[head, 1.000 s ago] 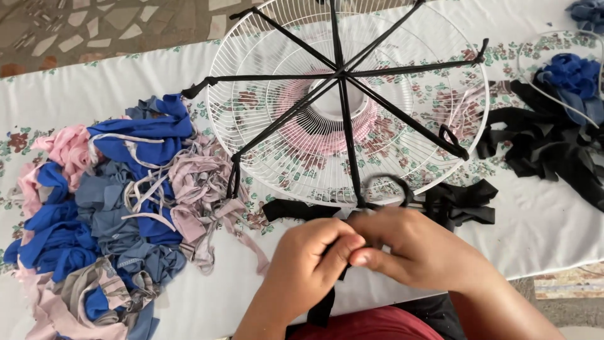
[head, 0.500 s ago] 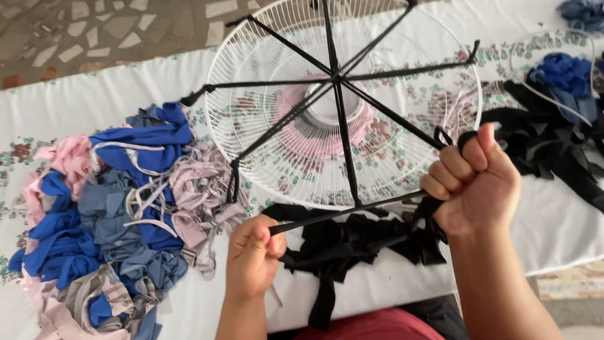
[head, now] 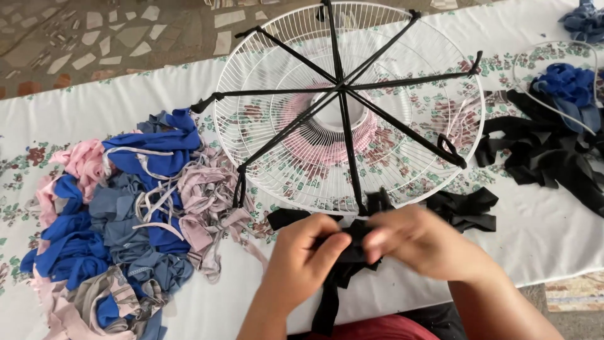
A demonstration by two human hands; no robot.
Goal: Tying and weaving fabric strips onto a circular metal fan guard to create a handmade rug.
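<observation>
A round white wire fan guard (head: 264, 69) lies flat on the cloth-covered table, with black fabric strips (head: 402, 129) tied across it like spokes. At its near rim my left hand (head: 302, 261) and my right hand (head: 421, 242) meet, both pinching a black fabric strip (head: 346, 252). The strip's loose end hangs over the table's front edge. A pink woven band circles the guard's centre.
A heap of blue, pink and grey fabric strips (head: 119, 220) lies left of the guard. More black strips (head: 547, 151) and a blue bundle (head: 566, 85) sit at the right. The table carries a white floral cloth (head: 541, 233); tiled floor lies beyond.
My hands were apart, pulling the black strip taut, with the right fist raised by the rim. Now both have come together at the guard's near edge.
</observation>
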